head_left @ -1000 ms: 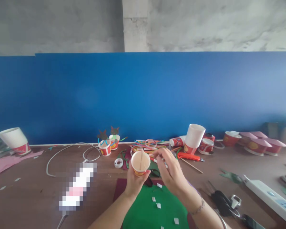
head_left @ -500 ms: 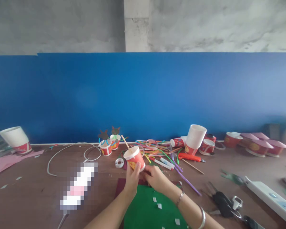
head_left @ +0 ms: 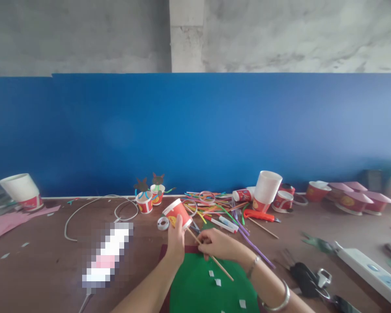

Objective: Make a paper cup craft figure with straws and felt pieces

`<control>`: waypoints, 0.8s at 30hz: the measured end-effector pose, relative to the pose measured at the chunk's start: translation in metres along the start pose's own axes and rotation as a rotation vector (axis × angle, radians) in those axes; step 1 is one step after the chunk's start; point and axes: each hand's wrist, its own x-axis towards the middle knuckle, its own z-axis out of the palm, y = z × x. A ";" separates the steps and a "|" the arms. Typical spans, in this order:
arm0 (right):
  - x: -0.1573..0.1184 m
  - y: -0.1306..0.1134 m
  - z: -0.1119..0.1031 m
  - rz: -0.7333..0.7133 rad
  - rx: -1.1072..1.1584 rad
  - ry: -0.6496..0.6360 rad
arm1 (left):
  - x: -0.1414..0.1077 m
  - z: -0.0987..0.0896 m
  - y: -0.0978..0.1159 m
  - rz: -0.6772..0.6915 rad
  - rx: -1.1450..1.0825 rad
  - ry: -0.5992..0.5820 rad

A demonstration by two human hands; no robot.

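My left hand (head_left: 176, 239) is closed round a red and white paper cup (head_left: 176, 213), tilted with its white rim up to the left. A thin wooden stick (head_left: 222, 267) runs from the cup's base down to the right. The fingers of my right hand (head_left: 211, 243) pinch that stick partway along, close to the cup. Whether the tip passes inside the cup is hidden. Below both hands lies a green sheet (head_left: 195, 282) with small white paper bits on it, over a dark red one.
Two cups with dark cat heads (head_left: 145, 202) stand behind, near a tape roll (head_left: 163, 223). Coloured pipe cleaners (head_left: 211, 199), markers (head_left: 226, 223), an orange utility knife (head_left: 260, 215) and stacked cups (head_left: 267, 189) lie beyond. Keys (head_left: 308, 278) and a power strip (head_left: 371, 271) are right; a blurred-out phone-like object (head_left: 109, 252) is left.
The stick no longer rises above the cup's rim; it now sticks out below the base in my right hand. The cup tilts further left, and my right hand has shifted slightly down and right.
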 end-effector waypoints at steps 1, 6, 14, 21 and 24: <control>0.002 -0.003 0.007 -0.020 -0.033 0.096 | -0.004 0.001 -0.001 -0.018 0.012 -0.044; 0.007 -0.014 0.023 -0.174 -0.112 0.302 | -0.010 0.003 0.001 -0.076 -0.012 -0.099; 0.002 -0.016 0.016 -0.016 0.101 0.127 | -0.004 0.004 0.006 -0.136 -0.081 -0.021; 0.000 -0.015 0.013 0.011 0.131 0.065 | -0.004 0.002 0.007 -0.143 -0.146 -0.021; -0.005 -0.018 0.016 0.005 0.069 0.079 | 0.000 -0.002 0.007 -0.148 -0.195 -0.006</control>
